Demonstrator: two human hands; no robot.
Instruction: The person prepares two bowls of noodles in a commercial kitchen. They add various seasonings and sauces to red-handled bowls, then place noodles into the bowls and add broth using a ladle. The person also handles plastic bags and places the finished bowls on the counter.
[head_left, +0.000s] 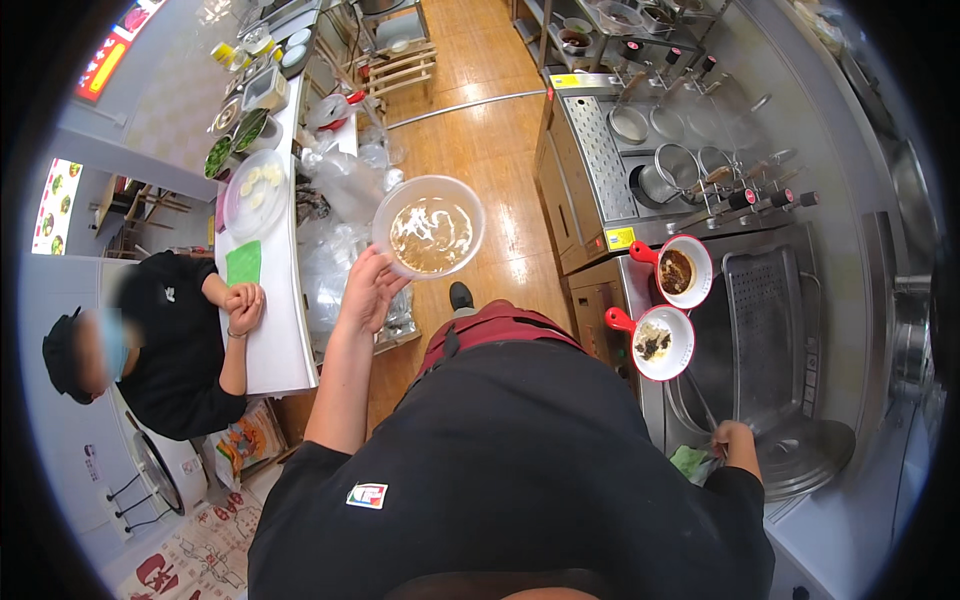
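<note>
My left hand (375, 289) holds a round translucent plastic bowl (429, 226) by its lower left rim, with brownish liquid inside. At the right, my right hand (729, 441) is closed around the thin metal handle (703, 401) of a utensil whose far end is hidden behind a white bowl. That white bowl (677, 360) has a red handle and holds pale minced bits and dark bits. Just beyond it sits a second white red-handled bowl (697, 281) with dark brown sauce. A round metal lid (814, 457) lies beside my right hand.
A noodle cooker (600, 150) with strainer baskets (660, 184) steams ahead on the right. At the left, a co-worker (187, 337) in a mask leans on a white counter (281, 352) bearing a green cloth (244, 262) and food containers. Plastic bags (337, 187) lie beside the counter.
</note>
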